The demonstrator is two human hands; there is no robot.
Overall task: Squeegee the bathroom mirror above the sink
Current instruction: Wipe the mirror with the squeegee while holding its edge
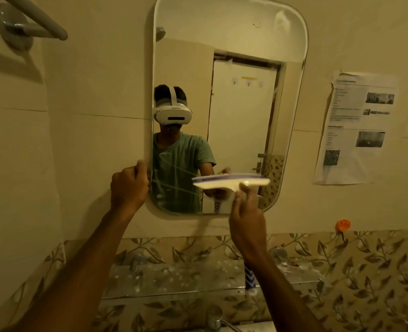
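The rounded bathroom mirror (pixel 229 39) hangs on the cream wall straight ahead. My right hand (pixel 247 221) holds a white squeegee (pixel 231 182) with its blade lying level against the lower right of the glass. Its blue-striped handle end (pixel 249 275) sticks out below my wrist. My left hand (pixel 128 186) grips the mirror's lower left edge. Soapy streaks (pixel 171 178) mark the lower left of the glass. The mirror reflects a person in a green shirt and a white headset.
A glass shelf (pixel 174 279) spotted with droplets runs below the mirror, with a chrome tap (pixel 215 317) under it. Printed sheets (pixel 358 125) are taped to the wall on the right. An orange hook (pixel 343 225) sits lower right. A grey pipe fitting (pixel 18 25) juts out top left.
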